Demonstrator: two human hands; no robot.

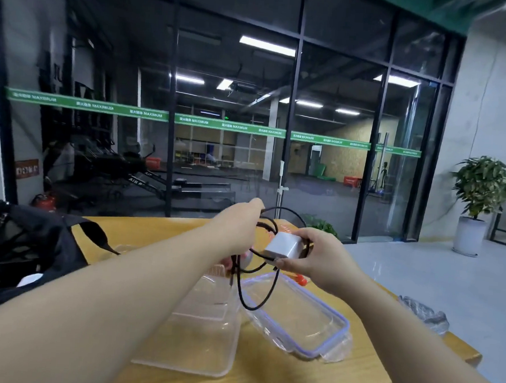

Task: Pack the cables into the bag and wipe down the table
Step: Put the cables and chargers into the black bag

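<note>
1. The left hand point(237, 229) had its grip closed round loops of the thin black cable point(257, 292), gathering them, probably so they would coil small enough to pack.
2. The right hand point(316, 257) pinched the white square charger plug point(282, 248) between thumb and fingers, steadying that end while one loop hung down.
3. Both were held above the yellow wooden table point(338, 380), over a clear plastic container point(199, 330) and its clear purple-rimmed lid point(306, 319).
4. The black fabric bag point(25, 254) lay at the left edge, within reach for packing.
5. A crumpled grey cloth point(425, 313) sat at the right edge, seemingly for wiping.
</note>
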